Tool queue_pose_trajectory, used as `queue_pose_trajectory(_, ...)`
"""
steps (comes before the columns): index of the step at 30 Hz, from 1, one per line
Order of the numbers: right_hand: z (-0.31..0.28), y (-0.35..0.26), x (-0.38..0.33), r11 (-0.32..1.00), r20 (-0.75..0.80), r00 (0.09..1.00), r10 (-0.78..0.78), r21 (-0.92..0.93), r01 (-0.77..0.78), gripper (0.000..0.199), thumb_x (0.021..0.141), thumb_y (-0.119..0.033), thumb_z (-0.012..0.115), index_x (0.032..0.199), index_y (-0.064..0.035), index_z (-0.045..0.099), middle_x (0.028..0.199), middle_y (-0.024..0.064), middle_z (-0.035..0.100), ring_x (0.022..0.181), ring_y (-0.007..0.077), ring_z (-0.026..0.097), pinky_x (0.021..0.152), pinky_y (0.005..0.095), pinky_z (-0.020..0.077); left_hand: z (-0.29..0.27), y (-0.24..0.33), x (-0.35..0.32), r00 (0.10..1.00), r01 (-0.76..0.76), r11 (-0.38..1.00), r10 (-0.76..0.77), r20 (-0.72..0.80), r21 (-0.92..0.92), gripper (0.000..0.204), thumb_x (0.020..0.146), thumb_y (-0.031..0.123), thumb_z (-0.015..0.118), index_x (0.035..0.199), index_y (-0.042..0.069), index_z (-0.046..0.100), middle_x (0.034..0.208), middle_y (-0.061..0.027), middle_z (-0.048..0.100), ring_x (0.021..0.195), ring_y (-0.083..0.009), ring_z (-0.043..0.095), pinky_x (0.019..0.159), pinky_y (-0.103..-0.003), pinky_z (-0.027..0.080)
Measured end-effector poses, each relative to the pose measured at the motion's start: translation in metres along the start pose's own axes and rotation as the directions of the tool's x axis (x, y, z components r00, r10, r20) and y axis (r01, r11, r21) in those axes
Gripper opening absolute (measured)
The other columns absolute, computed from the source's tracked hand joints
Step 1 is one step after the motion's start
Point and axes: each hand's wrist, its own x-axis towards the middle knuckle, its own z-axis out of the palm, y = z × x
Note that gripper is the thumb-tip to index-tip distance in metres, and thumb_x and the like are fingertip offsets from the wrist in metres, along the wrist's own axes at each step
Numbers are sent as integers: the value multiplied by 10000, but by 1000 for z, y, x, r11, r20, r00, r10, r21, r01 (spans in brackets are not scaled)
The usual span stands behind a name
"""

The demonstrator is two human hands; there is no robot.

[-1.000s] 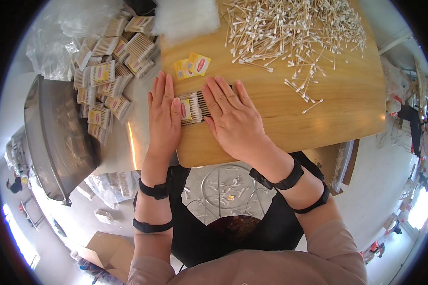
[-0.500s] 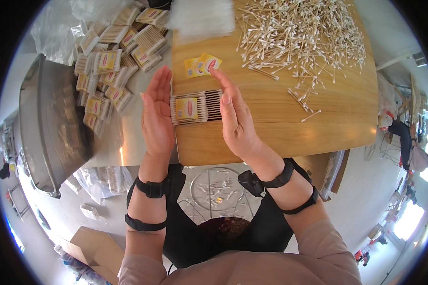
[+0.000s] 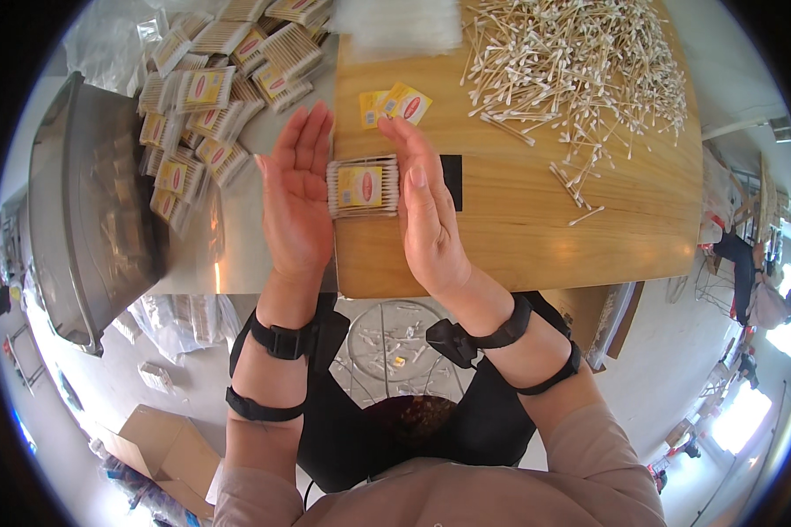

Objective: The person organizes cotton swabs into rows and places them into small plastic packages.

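A flat bundle of cotton swabs (image 3: 383, 206) lies on the wooden table, with a yellow card (image 3: 353, 187) on top of it. My left hand (image 3: 297, 206) stands on edge at the bundle's left side, palm toward it, fingers straight. On the other side my right hand (image 3: 432, 220) also has its fingers stretched out, its palm along the swab ends. Both hands appear to touch the bundle without gripping it. A black rectangle (image 3: 453, 183) shows on the table just right of my right hand. Two loose yellow cards (image 3: 410, 104) lie beyond the bundle, partly overlapping.
Loose cotton swabs (image 3: 580, 66) form a big heap at the far right. Finished-looking swab packs (image 3: 206, 88) are piled at the far left, beside a grey plastic bin (image 3: 70, 211). Clear plastic bags (image 3: 398, 26) are stacked at the back. An open cardboard box (image 3: 171, 448) stands lower left.
My right hand has come closer to my left, and the spread swabs between them are now one compact bundle. The black rectangle has come into sight behind my right hand.
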Motion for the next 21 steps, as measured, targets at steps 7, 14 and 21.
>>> queue_pose_trajectory(7,-4,7,3,990,-21,999,43,135,-40,506,1095,-319,309,1472,18,328,1493,171,397,1419,259,327,1185,387,197,0,-1,1,1000,-2,999,0,-25,-54,727,1056,559,251,1462,-31,370,1526,-222,402,1444,-310,360,1212,-397,251)
queue_pose_trajectory(14,-4,0,2,997,-62,998,24,76,-19,464,1096,-292,333,1421,34,388,1419,155,458,1337,221,391,1138,340,261,-10,-3,5,996,-90,994,91,13,-58,726,1052,567,264,1452,-26,383,1523,-250,391,1444,-326,354,1212,-409,250)
queue_pose_trajectory(21,5,-4,-4,994,-101,994,43,-99,-53,424,1071,-257,422,1369,44,435,1344,206,511,1251,277,495,1062,350,364,-13,-12,6,999,-35,996,34,-14,-85,754,1030,595,303,1461,-17,384,1528,-232,396,1450,-322,348,1225,-417,225)
